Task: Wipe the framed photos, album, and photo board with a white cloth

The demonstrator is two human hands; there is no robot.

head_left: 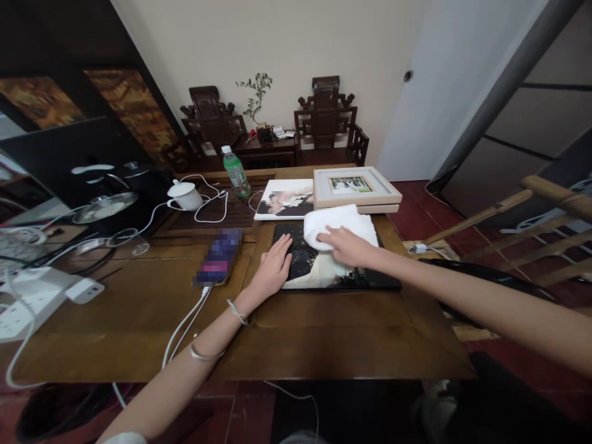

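Observation:
A dark photo panel lies flat near the table's front right, showing a pale garment on a black ground. My left hand rests on its left edge with the fingers stretched out. My right hand grips a folded white towel and presses it on the panel's upper part. Towel and hand cover much of the panel's right half. Just behind lie a white-edged photo print and a stack of light wooden picture frames, the top one holding a small picture.
On the wooden table to the left are a phone with white cables, a lidded white cup, a green-labelled bottle, a glass-lidded pot and a power strip. A wooden chair stands at right.

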